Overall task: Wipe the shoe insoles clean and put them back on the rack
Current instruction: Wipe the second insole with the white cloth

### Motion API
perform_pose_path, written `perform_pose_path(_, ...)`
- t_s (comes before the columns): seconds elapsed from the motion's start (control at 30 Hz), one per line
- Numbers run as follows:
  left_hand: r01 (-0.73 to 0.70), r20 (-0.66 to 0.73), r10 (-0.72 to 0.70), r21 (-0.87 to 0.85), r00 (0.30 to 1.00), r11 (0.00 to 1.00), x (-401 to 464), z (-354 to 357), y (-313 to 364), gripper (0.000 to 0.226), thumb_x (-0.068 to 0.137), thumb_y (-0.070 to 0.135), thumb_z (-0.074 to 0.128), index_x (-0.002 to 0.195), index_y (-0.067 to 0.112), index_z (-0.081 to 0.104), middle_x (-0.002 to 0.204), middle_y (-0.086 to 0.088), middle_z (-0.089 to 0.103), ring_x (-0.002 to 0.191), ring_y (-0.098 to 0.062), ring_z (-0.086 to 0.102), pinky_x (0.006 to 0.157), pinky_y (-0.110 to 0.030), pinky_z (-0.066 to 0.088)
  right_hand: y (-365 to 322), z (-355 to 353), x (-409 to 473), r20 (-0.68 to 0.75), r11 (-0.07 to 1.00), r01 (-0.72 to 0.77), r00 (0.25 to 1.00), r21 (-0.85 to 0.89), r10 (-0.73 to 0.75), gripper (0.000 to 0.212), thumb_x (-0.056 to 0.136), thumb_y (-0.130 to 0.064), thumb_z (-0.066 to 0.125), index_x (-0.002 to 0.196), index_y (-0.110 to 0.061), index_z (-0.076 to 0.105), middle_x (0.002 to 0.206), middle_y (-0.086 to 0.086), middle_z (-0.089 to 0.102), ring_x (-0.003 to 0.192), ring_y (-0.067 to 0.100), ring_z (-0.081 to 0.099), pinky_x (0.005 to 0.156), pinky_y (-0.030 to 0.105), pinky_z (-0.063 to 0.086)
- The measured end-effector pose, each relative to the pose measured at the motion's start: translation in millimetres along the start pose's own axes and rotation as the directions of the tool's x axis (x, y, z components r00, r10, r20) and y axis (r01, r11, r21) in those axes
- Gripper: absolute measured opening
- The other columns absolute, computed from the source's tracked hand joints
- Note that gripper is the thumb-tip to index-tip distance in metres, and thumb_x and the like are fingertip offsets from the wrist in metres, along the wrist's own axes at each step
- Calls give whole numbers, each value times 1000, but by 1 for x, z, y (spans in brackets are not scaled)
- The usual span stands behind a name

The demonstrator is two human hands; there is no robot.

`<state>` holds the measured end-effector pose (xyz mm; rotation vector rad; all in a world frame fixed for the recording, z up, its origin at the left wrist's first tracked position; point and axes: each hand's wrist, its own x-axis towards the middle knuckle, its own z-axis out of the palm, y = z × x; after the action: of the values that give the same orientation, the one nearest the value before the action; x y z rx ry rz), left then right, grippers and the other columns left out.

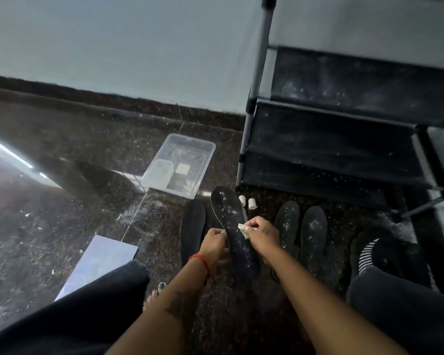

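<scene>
Four black insoles: my left hand (214,243) grips one insole (233,226), three (dusty) lie on the floor. My right hand (260,235) pinches a wipe (242,229) against it; no writing is legible.

Dim, soft wide-angle view; glare streak left.

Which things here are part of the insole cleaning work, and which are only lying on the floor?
Part of the job:
- held insole, gripped by left hand
- small cloth, pinched by right hand
- two dusty insoles on the floor
- dark insole on the left
- rack

Lying about:
- clear plastic tray
- two small white caps
- pale sheet
</scene>
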<state>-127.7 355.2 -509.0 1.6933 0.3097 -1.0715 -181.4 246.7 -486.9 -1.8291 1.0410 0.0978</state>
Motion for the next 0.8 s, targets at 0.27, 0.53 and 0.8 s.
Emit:
perform_pose_path(0.27, -241, 124, 252, -92, 960, 966, -124, 5, 87, 45, 95, 43, 43, 90, 7, 69, 80, -11, 73, 75, -26, 68, 72, -43, 56, -91, -102, -78, -17, 968, 239, 971, -76, -240, 6, 88, -21, 59, 85, -18, 64, 95, 1, 64, 76, 9, 52, 51, 12, 35)
perform_pose_path(0.53, -183, 216, 357, -563, 909, 806, -206, 2, 134, 81, 90, 70, 17, 114, 4, 58, 105, -22, 66, 96, -32, 63, 84, -44, 48, -115, -141, -163, 195, 923, 289, 920, 254, -341, 7, 88, -16, 61, 82, -17, 65, 94, -3, 61, 79, 8, 55, 59, 22, 48)
perform_pose_path(0.8, -188, 231, 426, -649, 875, 737, -189, 15, 136, 71, 100, 46, 28, 63, 6, 72, 64, -15, 69, 55, -23, 69, 63, -34, 58, -133, -152, -159, 234, 832, 515, 852, -206, -469, 9, 83, -28, 67, 80, -20, 67, 90, -5, 67, 75, 8, 63, 59, 16, 49)
